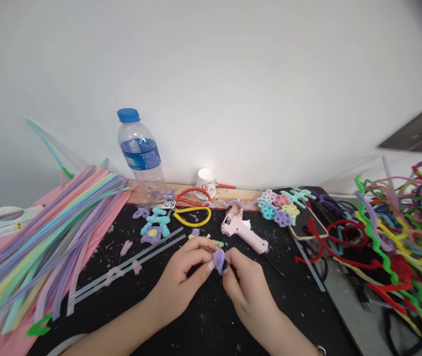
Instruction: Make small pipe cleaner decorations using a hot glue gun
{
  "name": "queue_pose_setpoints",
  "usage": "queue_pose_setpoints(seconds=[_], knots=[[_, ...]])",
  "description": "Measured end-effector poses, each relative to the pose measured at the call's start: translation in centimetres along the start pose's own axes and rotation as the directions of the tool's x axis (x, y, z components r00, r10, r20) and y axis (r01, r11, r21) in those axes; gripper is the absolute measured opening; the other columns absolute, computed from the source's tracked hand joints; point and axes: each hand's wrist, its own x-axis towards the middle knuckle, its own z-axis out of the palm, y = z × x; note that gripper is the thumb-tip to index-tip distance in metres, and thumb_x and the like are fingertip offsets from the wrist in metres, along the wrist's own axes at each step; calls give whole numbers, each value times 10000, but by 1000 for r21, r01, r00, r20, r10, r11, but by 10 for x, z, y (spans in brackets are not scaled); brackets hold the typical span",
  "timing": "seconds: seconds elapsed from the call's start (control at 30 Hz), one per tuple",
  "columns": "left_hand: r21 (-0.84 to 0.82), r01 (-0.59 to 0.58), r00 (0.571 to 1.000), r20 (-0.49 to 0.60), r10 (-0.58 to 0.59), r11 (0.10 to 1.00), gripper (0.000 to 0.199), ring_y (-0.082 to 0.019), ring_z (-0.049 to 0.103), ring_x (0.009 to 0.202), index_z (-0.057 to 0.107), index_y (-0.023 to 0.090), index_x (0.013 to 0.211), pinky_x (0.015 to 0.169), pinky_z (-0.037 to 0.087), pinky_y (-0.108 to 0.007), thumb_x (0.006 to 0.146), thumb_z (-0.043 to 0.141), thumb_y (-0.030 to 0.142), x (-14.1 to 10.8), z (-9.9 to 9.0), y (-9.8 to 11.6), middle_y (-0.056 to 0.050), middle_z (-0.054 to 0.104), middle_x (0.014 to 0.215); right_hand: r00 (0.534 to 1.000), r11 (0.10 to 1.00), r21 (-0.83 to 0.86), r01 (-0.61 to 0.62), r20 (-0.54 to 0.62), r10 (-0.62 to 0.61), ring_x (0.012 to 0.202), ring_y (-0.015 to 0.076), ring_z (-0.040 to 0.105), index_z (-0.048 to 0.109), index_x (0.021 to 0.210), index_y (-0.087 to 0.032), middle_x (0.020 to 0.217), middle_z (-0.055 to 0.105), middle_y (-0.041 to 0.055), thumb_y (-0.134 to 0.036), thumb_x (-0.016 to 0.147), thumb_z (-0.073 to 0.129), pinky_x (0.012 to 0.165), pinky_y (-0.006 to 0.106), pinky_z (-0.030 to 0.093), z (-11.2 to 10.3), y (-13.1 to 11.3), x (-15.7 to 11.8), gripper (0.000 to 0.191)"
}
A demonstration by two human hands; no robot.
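Observation:
A small, rolled piece of purple pipe cleaner [219, 261] is pinched between the fingertips of both hands, above the black mat. My left hand [181, 277] grips it from the left with thumb and fingers closed together. From the other side, my right hand [246, 287] holds it, also closed. Just beyond the right hand lies a pink glue gun [247, 235], its nozzle end pointing away. Left of the gun rest scissors with one red and one yellow handle [198, 224]. A turquoise and purple pipe-cleaner shape [155, 227] lies near the scissors.
Two translucent glue sticks [133, 260] lie left of my hands. Straight pastel pipe cleaners [59, 232] cover the left side; a colourful tangle [392, 247] fills the right. A plastic bottle [140, 153] and paper cup [206, 184] stand by the wall. Pastel flower loops [281, 216] lie behind right.

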Motion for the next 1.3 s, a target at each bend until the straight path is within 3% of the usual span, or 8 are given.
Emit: queue_pose_setpoints(seconds=[0.13, 0.3, 0.43, 0.73, 1.03, 1.3], knots=[[-38, 0, 1000, -3, 0, 999, 166, -193, 539, 980, 639, 167, 803, 902, 426, -317, 874, 489, 167, 0, -1, -1, -75, 558, 1008, 998, 986, 149, -68, 4, 68, 517, 98, 310, 334, 643, -207, 580, 349, -50, -151, 846, 367, 472, 215, 262, 0, 3, 1, 213], [-117, 31, 999, -20, -33, 993, 163, -190, 542, 963, 637, 155, 748, 873, 441, -297, 856, 521, 193, 0, -1, 2, -79, 545, 988, 979, 903, 378, -205, 74, 192, 496, 90, 336, 378, 661, -199, 557, 370, -58, -201, 878, 371, 463, 208, 283, 1, 11, 0, 218], [-156, 64, 997, -39, -71, 986, 177, -176, 552, 922, 627, 150, 711, 841, 449, -281, 851, 530, 200, 2, -1, 3, -75, 531, 981, 971, 860, 452, -236, 68, 231, 470, 85, 321, 376, 656, -199, 540, 355, -69, -241, 887, 378, 444, 207, 276, 0, 13, 0, 235], [-17, 2, 1000, -10, -2, 1000, 163, -200, 549, 946, 639, 162, 768, 866, 452, -328, 854, 503, 186, 1, -1, -1, -88, 563, 993, 990, 976, 199, -91, 128, 66, 543, 103, 342, 383, 693, -202, 603, 367, -54, -162, 900, 347, 503, 216, 286, -6, 7, 3, 213], [140, -55, 998, -8, 56, 989, 166, -191, 534, 934, 618, 164, 766, 867, 437, -318, 840, 475, 122, 1, -1, 3, -71, 545, 959, 988, 996, 84, -32, 154, 19, 566, 108, 375, 386, 778, -204, 661, 414, -40, -159, 934, 323, 514, 224, 290, 1, 6, 1, 174], [95, -62, 998, 5, 62, 994, 165, -181, 540, 947, 613, 163, 784, 887, 432, -313, 838, 474, 93, 0, -1, 1, -75, 542, 999, 1000, 1000, -2, -5, -27, 5, 503, 100, 319, 298, 681, -218, 586, 341, -58, -149, 903, 322, 464, 222, 249, 2, 9, 0, 233]])
